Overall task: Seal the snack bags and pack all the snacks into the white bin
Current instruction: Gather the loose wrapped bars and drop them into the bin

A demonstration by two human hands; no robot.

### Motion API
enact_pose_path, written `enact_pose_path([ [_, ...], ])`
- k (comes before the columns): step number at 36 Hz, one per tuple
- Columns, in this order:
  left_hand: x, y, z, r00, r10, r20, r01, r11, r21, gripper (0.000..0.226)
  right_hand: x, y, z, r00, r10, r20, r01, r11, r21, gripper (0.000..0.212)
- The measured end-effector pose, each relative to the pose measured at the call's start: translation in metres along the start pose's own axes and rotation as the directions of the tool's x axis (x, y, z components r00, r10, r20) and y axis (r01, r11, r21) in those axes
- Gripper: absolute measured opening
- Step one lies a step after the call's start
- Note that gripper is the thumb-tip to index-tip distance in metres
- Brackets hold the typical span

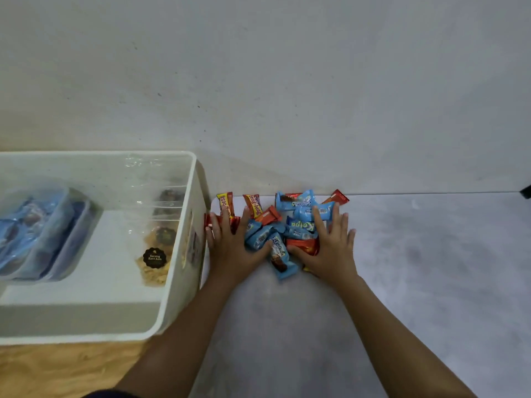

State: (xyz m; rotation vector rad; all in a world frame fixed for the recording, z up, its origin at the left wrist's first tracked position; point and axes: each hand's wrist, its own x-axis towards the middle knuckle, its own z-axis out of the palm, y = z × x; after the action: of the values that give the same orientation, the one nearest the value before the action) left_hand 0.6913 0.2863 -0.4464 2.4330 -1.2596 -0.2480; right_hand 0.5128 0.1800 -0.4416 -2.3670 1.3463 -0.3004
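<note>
Butting against a pale wall (287,81), the grey table (431,268) bears loose snacks (301,225).

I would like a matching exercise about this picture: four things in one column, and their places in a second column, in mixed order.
Things
1. clear bag with black label
2. blue snack bags
3. loose snack pile
4. left hand

Places
A. heaped on the grey table, outside the white bin
B. in the bin, left side
C. flat on red wrappers
D. in the bin, near its right wall

Pairs: 1-D, 2-B, 3-A, 4-C
</note>
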Motion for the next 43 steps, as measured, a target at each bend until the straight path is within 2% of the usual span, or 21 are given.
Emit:
enact_pose_path([
  [4,0.005,0.006,0.000,1.000,-0.008,-0.014,0.009,0.996,0.092,0.093,0.012,0.005,0.000,0.997,-0.062,0.053,0.060,0.998,0.028,0.094],
  [8,0.002,0.009,-0.001,0.996,0.085,0.036,-0.089,0.989,0.119,0.082,-0.003,0.002,0.006,0.997,-0.083,-0.011,0.083,0.977,0.198,0.065],
  [10,-0.002,0.011,-0.001,0.992,0.097,0.085,-0.106,0.989,0.102,0.076,-0.016,-0.002,0.008,0.996,-0.059,-0.062,0.071,0.975,0.211,0.056],
  [14,-0.016,0.013,-0.004,0.987,0.120,0.106,-0.123,0.992,0.021,0.061,-0.037,-0.011,0.010,0.995,0.058,-0.081,-0.041,0.979,0.197,0.043],
  [18,-0.027,0.015,-0.011,0.975,0.168,0.142,-0.157,0.984,-0.090,0.056,-0.053,-0.018,0.011,0.992,0.104,-0.070,-0.085,0.970,0.228,0.038],
  [22,-0.041,0.019,-0.016,0.967,0.190,0.167,-0.123,0.930,-0.348,0.041,-0.066,-0.021,0.009,0.990,0.134,-0.041,-0.119,0.959,0.256,0.040],
  [26,-0.053,0.021,-0.021,0.965,0.139,0.221,-0.033,0.905,-0.424,0.026,-0.082,-0.020,0.002,0.989,0.131,-0.066,-0.103,0.941,0.323,0.036],
  [29,-0.060,0.022,-0.029,0.967,0.086,0.240,0.035,0.889,-0.457,0.026,-0.093,-0.021,-0.008,0.981,0.173,-0.094,-0.130,0.928,0.349,0.035],
  [34,-0.067,0.033,-0.057,0.982,0.103,0.161,0.001,0.840,-0.542,0.037,-0.094,-0.030,-0.035,0.960,0.227,-0.162,-0.151,0.911,0.384,0.042],
  [39,-0.061,0.049,-0.104,0.986,0.167,0.005,-0.136,0.820,-0.556,0.028,-0.083,-0.062,-0.072,0.953,0.147,-0.263,-0.026,0.909,0.416,0.033],
  [43,-0.062,0.045,-0.149,0.954,0.274,-0.121,-0.290,0.749,-0.595,0.038,-0.073,-0.107,-0.097,0.944,0.050,-0.325,0.096,0.904,0.417,0.029],
])
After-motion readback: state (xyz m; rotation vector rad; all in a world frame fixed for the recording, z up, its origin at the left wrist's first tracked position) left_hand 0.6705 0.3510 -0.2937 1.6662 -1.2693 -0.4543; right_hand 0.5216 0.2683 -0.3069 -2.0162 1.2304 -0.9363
